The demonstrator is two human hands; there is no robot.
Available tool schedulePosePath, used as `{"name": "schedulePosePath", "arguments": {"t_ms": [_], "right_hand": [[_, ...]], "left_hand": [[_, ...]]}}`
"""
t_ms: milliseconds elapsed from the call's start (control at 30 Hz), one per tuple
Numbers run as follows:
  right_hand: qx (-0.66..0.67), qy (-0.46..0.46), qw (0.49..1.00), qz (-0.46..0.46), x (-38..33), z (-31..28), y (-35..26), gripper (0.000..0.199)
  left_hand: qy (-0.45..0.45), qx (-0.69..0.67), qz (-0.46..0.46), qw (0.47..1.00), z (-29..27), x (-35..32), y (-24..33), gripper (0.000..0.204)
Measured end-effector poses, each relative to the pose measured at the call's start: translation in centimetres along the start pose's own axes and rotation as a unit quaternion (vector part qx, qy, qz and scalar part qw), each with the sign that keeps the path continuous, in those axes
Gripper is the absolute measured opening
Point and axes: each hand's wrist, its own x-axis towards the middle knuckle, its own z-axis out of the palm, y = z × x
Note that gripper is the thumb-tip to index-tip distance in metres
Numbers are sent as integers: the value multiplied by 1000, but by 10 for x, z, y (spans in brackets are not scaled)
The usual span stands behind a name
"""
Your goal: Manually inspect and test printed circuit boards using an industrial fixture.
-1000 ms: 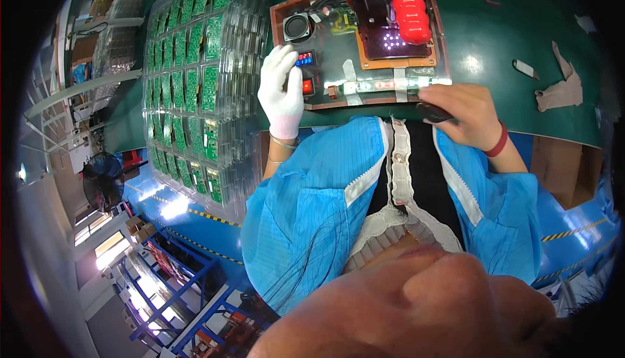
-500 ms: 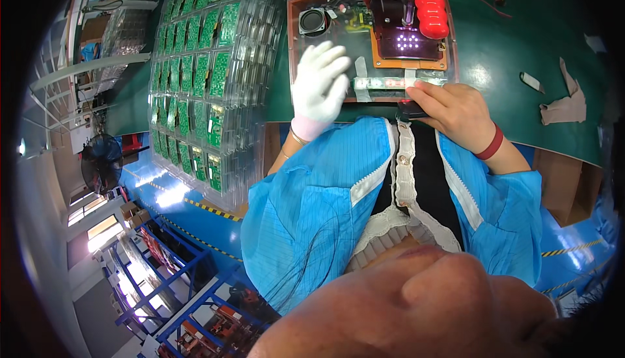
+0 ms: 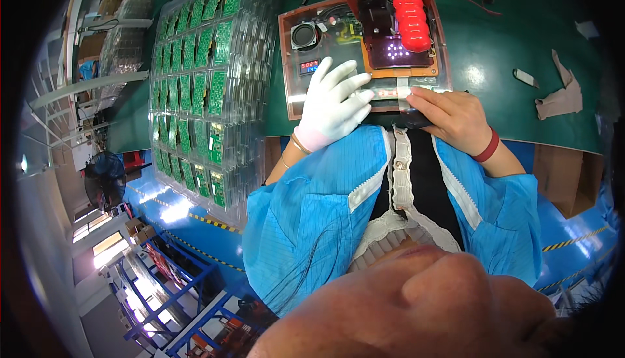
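Note:
My left hand (image 3: 336,102), in a white glove, hangs over the front left of a clear-topped box (image 3: 283,65) with its fingers stretched out and nothing in them. My bare right hand (image 3: 452,115) is at the box's front edge, fingertips together by a strip of lit red and white windows (image 3: 388,93). Below those fingers is a dark object (image 3: 415,119), mostly covered; what the hand grips is hidden. On the box, an orange frame (image 3: 416,72) surrounds a dark panel (image 3: 384,29) with glowing white dots. A red ribbed handle (image 3: 410,16) rises above it.
Stacked clear trays of green circuit boards (image 3: 195,84) stand to the left. Inside the box are a round speaker (image 3: 304,35) and a small digital meter (image 3: 309,65). A beige cloth scrap (image 3: 563,95) and a small white piece (image 3: 525,78) lie on the green table at right.
My left hand has moved right and nearer, covering the left part of the lit strip. The meter has come into sight. My right hand stays at the front edge.

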Motion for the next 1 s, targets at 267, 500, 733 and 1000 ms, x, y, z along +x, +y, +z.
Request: {"name": "schedulePosePath", "arguments": {"t_ms": [267, 500, 733, 1000], "right_hand": [[16, 43, 998, 34, -3, -3, -2, 42], [6, 20, 999, 26, 0, -11, 0, 46], [-37, -85, 995, 20, 17, -27, -13, 56], [-50, -125, 991, 26, 24, -29, -15, 57]], "left_hand": [[-2, -10, 6, 1000, -7, -3, -2, 29], [21, -20, -27, 999, -14, -8, -2, 22], [52, -7, -12, 999, -4, -18, -2, 20], [61, -2, -2, 998, -1, -18, -3, 19]]}}
